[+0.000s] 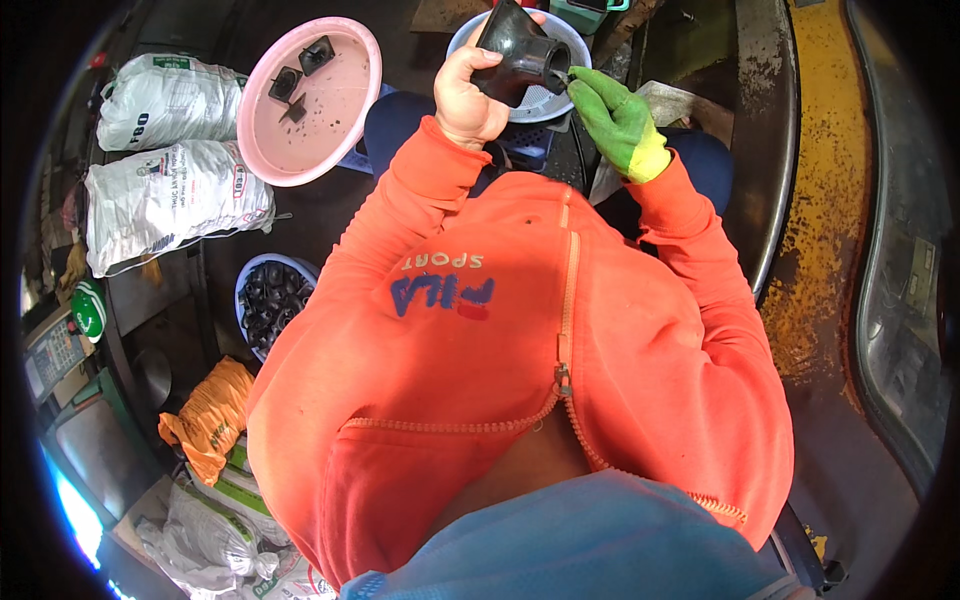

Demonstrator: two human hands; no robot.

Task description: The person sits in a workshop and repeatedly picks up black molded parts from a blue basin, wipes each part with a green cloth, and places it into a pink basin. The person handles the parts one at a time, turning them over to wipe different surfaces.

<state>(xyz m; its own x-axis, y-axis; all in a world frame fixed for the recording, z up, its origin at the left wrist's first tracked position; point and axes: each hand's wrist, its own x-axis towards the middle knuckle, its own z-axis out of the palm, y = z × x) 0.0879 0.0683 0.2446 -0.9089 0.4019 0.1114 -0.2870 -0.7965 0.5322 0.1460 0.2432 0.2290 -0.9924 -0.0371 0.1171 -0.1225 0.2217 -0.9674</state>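
Observation:
My bare left hand (468,92) grips a black funnel-shaped part (518,50) with a broad flared end and a short round neck. The part is tilted, its neck opening turned to the right. At that opening are the fingertips of my right hand (615,120), in a green glove with a yellow cuff. Its thumb and fingers are pinched together at the neck's rim; whether they hold a small thing or the rim itself is hidden. Directly beneath the part stands a light blue basin (538,112), mostly covered by my hands and the part.
A pink basin (255,110) with several black pieces stands to the left. Nearer me is a blue-rimmed basin (243,312) full of small black parts. White sacks (175,200) and an orange bag (212,415) lie farther left. A worn yellow metal frame (825,220) runs along the right.

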